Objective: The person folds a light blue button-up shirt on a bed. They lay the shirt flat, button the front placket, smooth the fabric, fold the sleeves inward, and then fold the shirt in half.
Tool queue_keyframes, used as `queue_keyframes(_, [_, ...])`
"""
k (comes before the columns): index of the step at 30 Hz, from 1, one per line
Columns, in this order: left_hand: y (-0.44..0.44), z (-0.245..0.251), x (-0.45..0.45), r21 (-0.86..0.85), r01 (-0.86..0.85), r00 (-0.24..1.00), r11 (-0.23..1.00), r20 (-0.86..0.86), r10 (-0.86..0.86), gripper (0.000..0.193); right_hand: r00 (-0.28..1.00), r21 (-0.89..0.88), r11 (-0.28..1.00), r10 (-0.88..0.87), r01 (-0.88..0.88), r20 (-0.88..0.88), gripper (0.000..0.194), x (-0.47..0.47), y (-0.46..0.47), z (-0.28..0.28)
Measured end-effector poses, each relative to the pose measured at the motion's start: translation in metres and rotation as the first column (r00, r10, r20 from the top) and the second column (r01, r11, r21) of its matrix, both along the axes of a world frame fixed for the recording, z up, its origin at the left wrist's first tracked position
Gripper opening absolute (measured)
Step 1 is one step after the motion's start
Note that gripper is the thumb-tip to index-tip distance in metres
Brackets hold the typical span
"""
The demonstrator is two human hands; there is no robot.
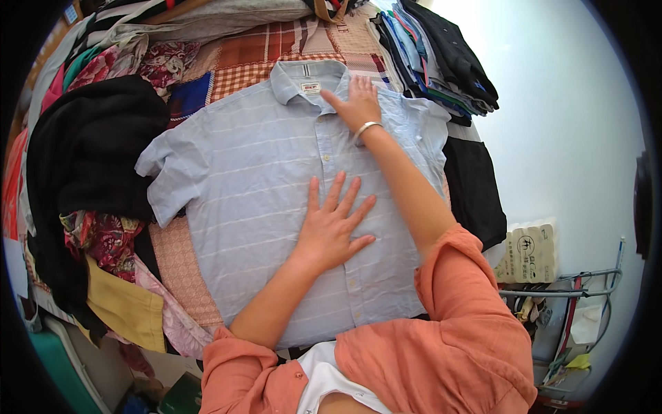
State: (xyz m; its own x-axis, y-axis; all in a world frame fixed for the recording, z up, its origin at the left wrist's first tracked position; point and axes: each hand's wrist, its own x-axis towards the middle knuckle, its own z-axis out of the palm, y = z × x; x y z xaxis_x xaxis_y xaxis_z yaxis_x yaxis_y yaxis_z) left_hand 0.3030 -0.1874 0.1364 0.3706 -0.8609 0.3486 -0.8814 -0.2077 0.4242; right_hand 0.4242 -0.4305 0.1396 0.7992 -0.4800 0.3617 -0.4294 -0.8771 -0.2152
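Observation:
A light blue short-sleeved button shirt with thin white stripes (248, 191) lies spread face up, its collar away from me and its front closed. My left hand (333, 230) rests flat on the middle of the shirt front, fingers spread, beside the button placket. Near the collar, my right hand (359, 103) lies on the shirt's upper right part, thumb apart from the fingers, a bangle at the wrist. Neither hand grips the cloth. The shirt's left sleeve (176, 165) is rumpled, and so is the right one (426, 121). Under the shirt is a patchwork cover (181, 264).
Black cloth (98, 150) and mixed garments are heaped at the left. A stack of folded clothes (434, 57) stands at the upper right, near the wall, with black folded cloth (473, 191) below. Farther right are a wrapped paper pack (532, 251) and a metal rack (553, 293).

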Motion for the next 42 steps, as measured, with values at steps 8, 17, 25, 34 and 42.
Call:
queue_keyframes(8, [-0.001, 0.003, -0.003, -0.006, 0.021, 1.000, 1.000, -0.013, -0.021, 0.070, 0.996, -0.223, 0.973, 0.072, -0.057, 0.060, 0.060, 0.037, -0.010, -0.027])
queue_keyframes(17, [-0.001, -0.001, -0.002, -0.009, 0.003, 1.000, 1.000, 0.015, -0.003, 0.069, 0.994, 0.362, 0.926, 0.103, -0.110, 0.038, 0.046, -0.021, -0.042, 0.079])
queue_keyframes(25, [0.000, -0.004, 0.000, -0.022, 0.011, 1.000, 1.000, 0.000, -0.011, 0.069, 0.849, 0.068, 0.846, 0.526, -0.528, 0.052, 0.039, -0.014, -0.048, 0.031])
queue_keyframes(34, [0.001, -0.002, -0.001, -0.020, 0.014, 0.999, 1.000, -0.035, -0.015, 0.068, 0.855, -0.046, 0.854, 0.514, -0.518, -0.077, 0.025, 0.030, -0.042, 0.024])
queue_keyframes(42, [-0.006, 0.000, -0.002, -0.054, 0.035, 0.998, 0.998, -0.056, -0.038, 0.071, 0.788, 0.405, 0.682, 0.576, -0.609, 0.217, 0.020, 0.018, -0.050, -0.003])
